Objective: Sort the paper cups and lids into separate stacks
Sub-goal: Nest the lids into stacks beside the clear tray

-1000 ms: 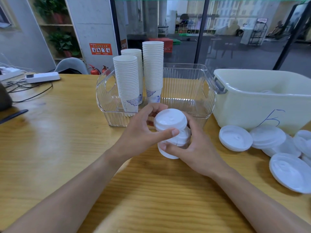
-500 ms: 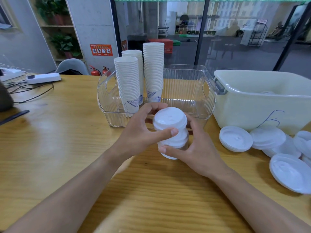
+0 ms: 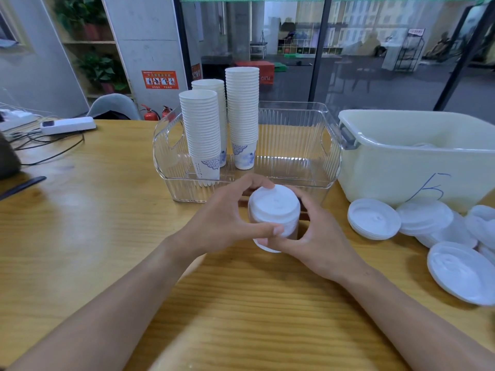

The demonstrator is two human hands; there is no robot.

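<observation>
A short stack of white lids (image 3: pixel 273 210) stands on the wooden table just in front of the clear bin (image 3: pixel 294 180). My left hand (image 3: pixel 227 223) curls round the stack's left side, thumb across its front. My right hand (image 3: pixel 318 236) curls round its right side. Three tall stacks of white paper cups (image 3: pixel 203 135) with blue patterns stand in the left part of the clear bin. Loose white lids (image 3: pixel 375 218) lie on the table at the right.
A cream plastic tub (image 3: pixel 415 159) marked with blue pen stands right of the clear bin. A white power strip (image 3: pixel 68 125) and black cables lie at the far left. A dark flat object (image 3: pixel 22 184) lies near the left edge.
The tilted, uneven lids have been squared into one straight stack. Both hands have closed tighter round it and the top lid has dropped level.
</observation>
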